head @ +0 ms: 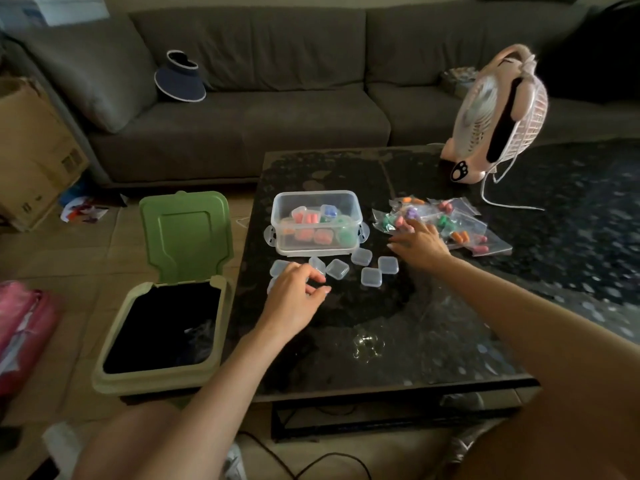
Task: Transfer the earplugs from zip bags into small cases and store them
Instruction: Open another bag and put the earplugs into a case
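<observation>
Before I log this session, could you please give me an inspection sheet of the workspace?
Surface: dark glossy table, glare patches.
Job's things: zip bags of coloured earplugs at right; clear storage box holding filled cases; empty small cases in front.
Clutter: pink fan on the table's far corner.
Hands: left hand over the cases; right hand on the bags.
Cables: fan cord; floor cable.
Surroundings: open green bin, sofa, cardboard box.
</observation>
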The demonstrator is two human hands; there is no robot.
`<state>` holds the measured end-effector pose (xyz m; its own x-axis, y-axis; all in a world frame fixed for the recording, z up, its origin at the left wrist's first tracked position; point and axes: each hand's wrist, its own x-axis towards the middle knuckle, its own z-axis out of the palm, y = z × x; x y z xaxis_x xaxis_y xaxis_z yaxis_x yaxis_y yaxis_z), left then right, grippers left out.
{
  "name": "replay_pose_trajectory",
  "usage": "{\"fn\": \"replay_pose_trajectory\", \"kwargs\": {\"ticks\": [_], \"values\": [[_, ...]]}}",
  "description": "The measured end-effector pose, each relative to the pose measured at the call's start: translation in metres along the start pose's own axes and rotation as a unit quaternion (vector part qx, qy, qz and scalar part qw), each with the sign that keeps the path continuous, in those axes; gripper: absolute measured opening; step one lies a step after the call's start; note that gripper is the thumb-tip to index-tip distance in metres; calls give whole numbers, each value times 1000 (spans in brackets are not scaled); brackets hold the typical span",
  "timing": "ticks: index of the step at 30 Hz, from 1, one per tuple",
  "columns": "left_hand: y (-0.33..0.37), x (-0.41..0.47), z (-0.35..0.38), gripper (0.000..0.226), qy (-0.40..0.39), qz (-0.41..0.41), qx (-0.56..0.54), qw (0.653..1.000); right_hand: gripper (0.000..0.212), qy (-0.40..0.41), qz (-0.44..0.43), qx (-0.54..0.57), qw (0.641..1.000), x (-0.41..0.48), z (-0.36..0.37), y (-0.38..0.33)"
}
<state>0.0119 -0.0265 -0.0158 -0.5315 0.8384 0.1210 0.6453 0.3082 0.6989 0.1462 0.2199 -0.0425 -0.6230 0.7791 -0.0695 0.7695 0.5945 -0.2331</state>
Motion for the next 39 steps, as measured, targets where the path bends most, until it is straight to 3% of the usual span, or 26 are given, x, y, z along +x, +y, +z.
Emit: {"fn": "replay_pose_trajectory", "kwargs": {"ticks": [3,7,13,22,30,33,36,39], "values": [[4,0,4,17,-6,4,6,1000,47,-34,20,-14,999,8,7,3],[7,1,3,17,-1,14,9,1000,47,-10,34,-26,999,9,4,3],[6,2,0,16,-1,16,2,1000,28,102,51,117,987,-14,-5,5],[8,1,-2,16,2,19,-7,1000,28,178,26,144,973,-62,-17,-16],[11,2,6,13,-10,23,-17,1000,10,84,-2,200,976,-92,-15,-39],[11,2,8,13,-16,22,-16,999,26,103,20,158,982,-93,-10,-32],[9,2,8,12,-22,22,-23,999,54,13,50,91,994,-90,-8,-24],[8,2,6,12,-24,23,-16,999,59,5,75,66,995,-89,-6,-21]]}}
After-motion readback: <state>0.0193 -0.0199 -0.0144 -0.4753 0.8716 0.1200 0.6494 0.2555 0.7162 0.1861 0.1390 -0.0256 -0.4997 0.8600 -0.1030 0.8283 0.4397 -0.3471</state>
